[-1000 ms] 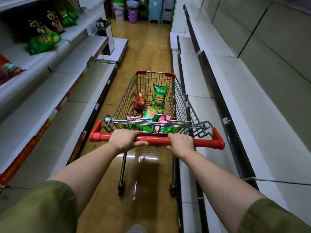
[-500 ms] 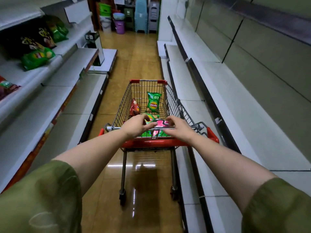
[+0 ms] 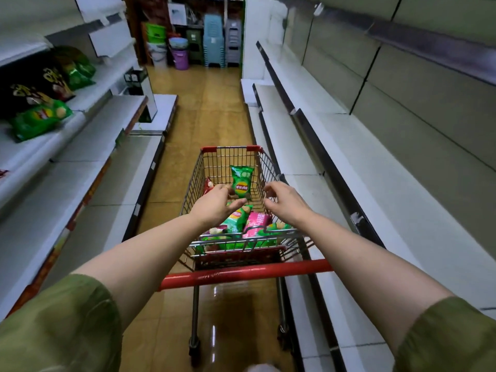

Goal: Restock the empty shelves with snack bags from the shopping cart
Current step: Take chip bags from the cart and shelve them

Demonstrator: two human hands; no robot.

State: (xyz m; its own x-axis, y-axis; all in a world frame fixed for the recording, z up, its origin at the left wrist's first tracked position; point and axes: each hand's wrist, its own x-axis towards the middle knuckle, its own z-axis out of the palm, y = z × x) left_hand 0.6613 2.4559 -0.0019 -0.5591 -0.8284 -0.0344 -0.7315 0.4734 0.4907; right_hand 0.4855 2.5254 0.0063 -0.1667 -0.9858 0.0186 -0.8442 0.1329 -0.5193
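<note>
Fingers (image 3: 236, 204) of left hand (image 3: 214, 205) and right hand (image 3: 284, 200) spread loosely, empty, above green foil snack bags (image 3: 236, 220) in red-handled wire cart (image 3: 247, 275).

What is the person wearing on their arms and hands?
Loose olive-green short sleeves: the left sleeve and right sleeve end near the elbows. The left hand and right hand wear no gloves, and no watch shows.

Shop aisle: shelving (image 3: 349, 167), snack bags (image 3: 40, 120), cart (image 3: 230, 150).
</note>
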